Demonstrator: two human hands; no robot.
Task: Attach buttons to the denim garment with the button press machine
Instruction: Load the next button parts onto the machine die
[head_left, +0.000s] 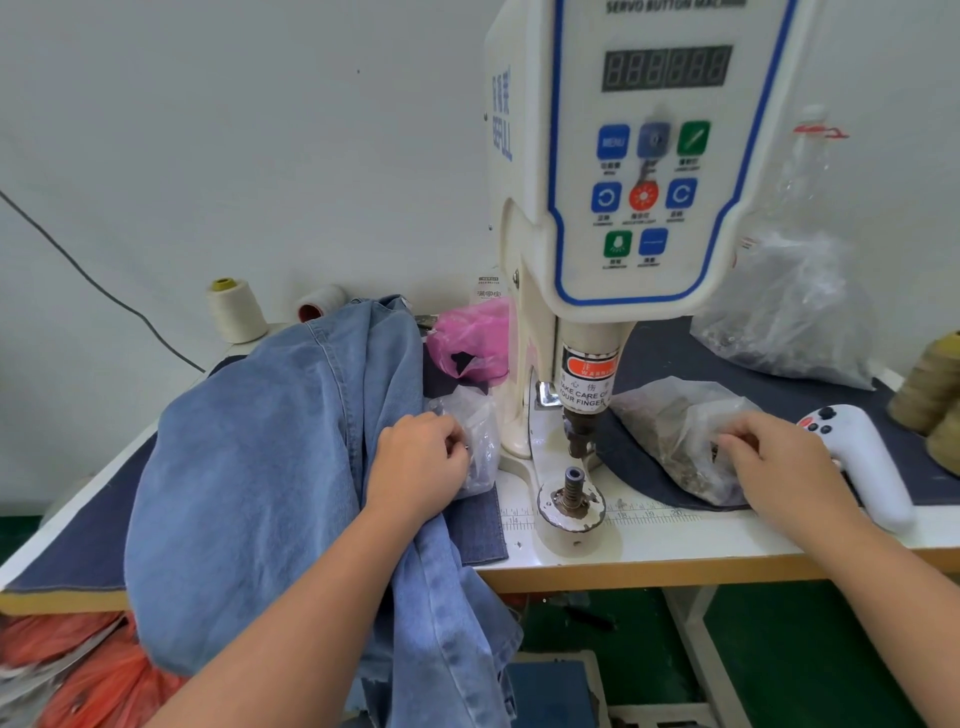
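Denim garment lies heaped on the bench left of the button press machine, nothing on the lower die yet. Your left hand pinches a small metal piece at the clear bag; your right hand digs curled fingers into the button bag. Take one each, seat squarely.
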